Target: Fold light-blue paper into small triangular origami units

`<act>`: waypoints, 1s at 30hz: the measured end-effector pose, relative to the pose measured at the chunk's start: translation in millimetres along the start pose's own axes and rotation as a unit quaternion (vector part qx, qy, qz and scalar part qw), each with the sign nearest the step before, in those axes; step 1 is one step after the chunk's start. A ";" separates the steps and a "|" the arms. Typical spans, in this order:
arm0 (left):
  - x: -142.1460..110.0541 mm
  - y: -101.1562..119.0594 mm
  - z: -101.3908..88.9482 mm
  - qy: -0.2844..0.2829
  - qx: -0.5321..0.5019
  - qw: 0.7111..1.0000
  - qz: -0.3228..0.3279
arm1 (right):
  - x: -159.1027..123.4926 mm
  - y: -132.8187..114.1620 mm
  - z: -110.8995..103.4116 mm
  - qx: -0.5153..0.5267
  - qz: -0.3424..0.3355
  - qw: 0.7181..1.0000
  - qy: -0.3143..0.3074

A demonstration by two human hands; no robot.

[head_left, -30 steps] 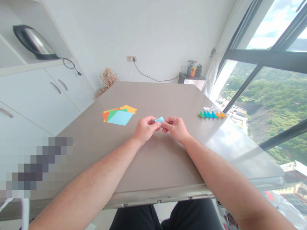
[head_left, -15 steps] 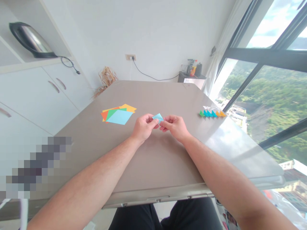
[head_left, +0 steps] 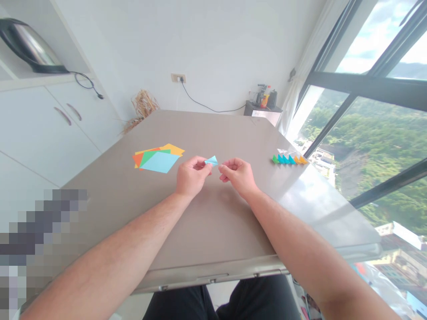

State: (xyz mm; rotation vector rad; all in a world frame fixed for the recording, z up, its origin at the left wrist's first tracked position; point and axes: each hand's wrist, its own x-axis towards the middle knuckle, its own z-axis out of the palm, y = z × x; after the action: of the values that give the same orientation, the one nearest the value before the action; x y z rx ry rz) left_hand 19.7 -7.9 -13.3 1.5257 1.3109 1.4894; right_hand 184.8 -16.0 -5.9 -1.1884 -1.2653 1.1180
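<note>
A small folded piece of light blue paper [head_left: 212,160] is pinched between the thumb and fingers of my left hand [head_left: 193,178], above the middle of the table. It has a pointed top and a crease across it. My right hand [head_left: 239,177] is just to the right of the paper, with a narrow gap between them. Its thumb and forefinger are closed together, and nothing shows in them. The inner fingers of both hands are partly hidden.
Left on the table [head_left: 213,235] lies a fanned pile of coloured paper sheets [head_left: 160,162]. Several small folded paper pieces [head_left: 288,159] stand in a row at the right, by the window. An electric kettle [head_left: 33,46] sits on a shelf at far left.
My right hand has come off the folded paper, which now stays in my left hand alone. The hands are slightly farther apart. The view has shifted a little to the right.
</note>
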 end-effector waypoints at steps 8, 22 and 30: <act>-6.6 4.0 5.4 -0.054 0.087 0.980 0.169 | 0.8 2.6 1.2 0.025 -0.035 0.999 -0.026; -1.6 6.2 3.9 -0.140 -0.101 0.983 -0.063 | -0.9 1.6 -4.2 -0.038 -0.048 0.997 -0.048; -1.0 7.2 4.3 -0.114 -0.146 0.980 -0.076 | -2.0 0.2 -5.0 -0.007 -0.083 0.994 -0.069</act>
State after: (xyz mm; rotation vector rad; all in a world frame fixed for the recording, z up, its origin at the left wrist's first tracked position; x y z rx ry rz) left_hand 25.6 -10.3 -7.8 1.3297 1.0024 1.3030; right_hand 189.7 -18.0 -6.1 -1.0101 -1.4521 1.0833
